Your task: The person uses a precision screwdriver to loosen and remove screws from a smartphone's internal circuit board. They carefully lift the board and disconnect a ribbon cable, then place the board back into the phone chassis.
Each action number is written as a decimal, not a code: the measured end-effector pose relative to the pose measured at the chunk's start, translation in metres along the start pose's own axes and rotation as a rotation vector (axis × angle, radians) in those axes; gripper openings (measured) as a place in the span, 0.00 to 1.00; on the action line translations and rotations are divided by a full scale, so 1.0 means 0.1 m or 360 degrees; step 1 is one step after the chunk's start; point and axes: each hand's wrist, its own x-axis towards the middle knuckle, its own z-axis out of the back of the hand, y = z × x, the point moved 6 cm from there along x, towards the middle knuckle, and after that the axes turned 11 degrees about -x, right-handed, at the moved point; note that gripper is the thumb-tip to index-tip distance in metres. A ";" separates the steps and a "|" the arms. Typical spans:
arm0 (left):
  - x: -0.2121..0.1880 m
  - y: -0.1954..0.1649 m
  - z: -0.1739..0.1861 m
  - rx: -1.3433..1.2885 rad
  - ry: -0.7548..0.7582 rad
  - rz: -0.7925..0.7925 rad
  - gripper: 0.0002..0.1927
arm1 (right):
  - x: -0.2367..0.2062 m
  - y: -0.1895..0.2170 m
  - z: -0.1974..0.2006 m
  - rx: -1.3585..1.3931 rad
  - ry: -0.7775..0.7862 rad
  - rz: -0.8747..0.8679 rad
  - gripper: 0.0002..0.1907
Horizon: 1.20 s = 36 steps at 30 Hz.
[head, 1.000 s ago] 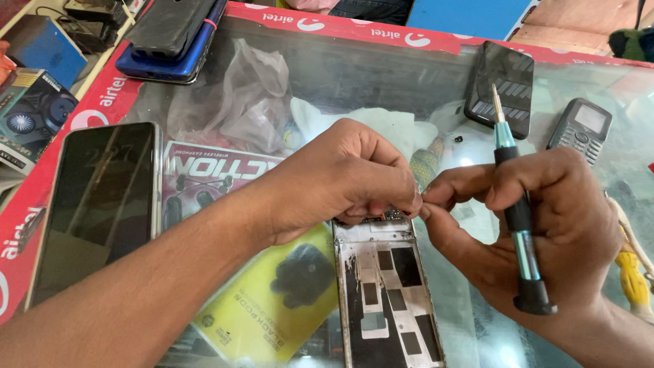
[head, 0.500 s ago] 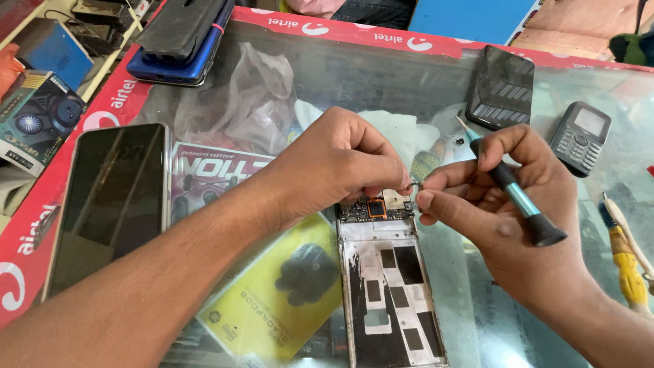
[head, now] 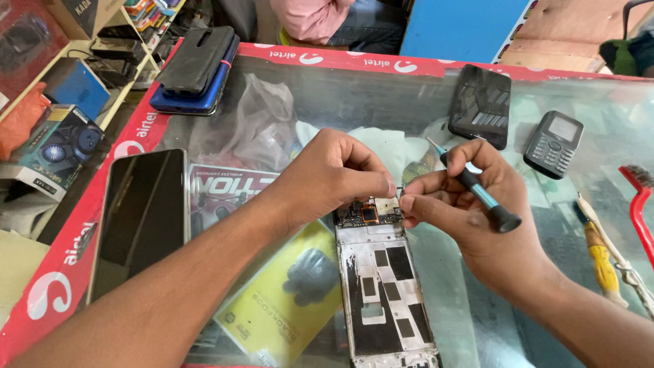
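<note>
Opened phone chassis (head: 381,293), back cover off, lying lengthwise at lower centre of the frame on a glass counter (head: 340,95), its lower end running to the bottom edge; exposed circuit board (head: 368,212) at its upper end. Left hand (head: 327,177) enters from the lower left, fingers drawn together in a pinch directly over the board. Right hand (head: 470,211) enters from the lower right, thumb and forefinger pinched just beside the left fingertips, remaining fingers clamped around a blue-shafted screwdriver (head: 477,191) with black cap, tip pointing to upper left; what the pinching fingertips hold is too small to tell. Left of the chassis: yellow packet (head: 272,313) under the glass, then a dark smartphone (head: 139,218) face up near the red counter border (head: 102,204). Upper left: stacked phones in black and blue cases (head: 197,68) at the counter's corner, crumpled clear plastic bag (head: 259,123) beside them. Upper right: black phone cover (head: 480,102), small keypad phone (head: 553,143). Right edge: yellow-handled tool (head: 603,262) and red brush (head: 637,204). Open glass lies between the right wrist and the yellow-handled tool, and along the far rim at top centre.
</note>
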 end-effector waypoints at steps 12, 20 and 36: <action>0.05 -0.01 0.00 0.0160 0.0068 -0.0255 0.08 | -0.01 0.00 -0.04 0.0038 0.0139 0.0077 0.22; 0.03 -0.04 -0.03 0.0248 0.0057 -0.0318 0.08 | 0.01 0.00 -0.06 0.0068 0.0198 0.0081 0.20; -0.02 -0.04 -0.14 0.0343 0.0033 -0.0202 0.10 | 0.00 -0.09 -0.07 0.0292 0.0245 -0.0044 0.22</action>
